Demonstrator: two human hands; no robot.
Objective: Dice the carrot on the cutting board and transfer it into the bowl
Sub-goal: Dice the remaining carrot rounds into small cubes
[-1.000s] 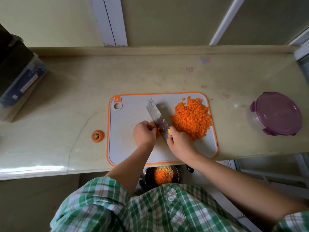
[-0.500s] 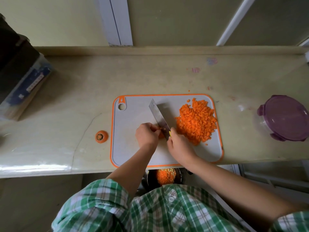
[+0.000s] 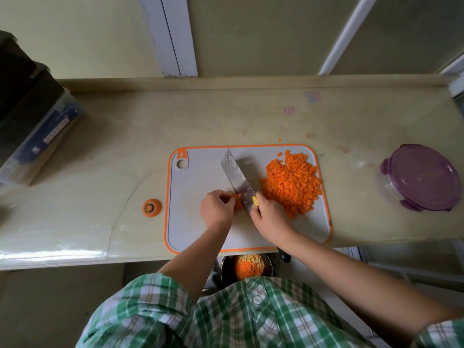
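Two hands at work, both closed around something. The left hand [image 3: 217, 209] curls its fingers down over one small piece of carrot [image 3: 238, 200], pinning it to the board. The right hand [image 3: 270, 219] is wrapped round the handle of the one knife [image 3: 237, 179], whose blade slants away from the person and sits right against that piece. There's one orange-rimmed cutting board [image 3: 195, 222] on the bench [image 3: 125, 146], with one big heap of diced carrot [image 3: 292, 182] on its right side, near the blade. One cut-off carrot top [image 3: 152, 207] sits on the bench just left of the board. Far right there's one purple-lidded tub [image 3: 421, 177]. Below the bench's near edge, one dark bowl [image 3: 226, 270] holds diced carrot.
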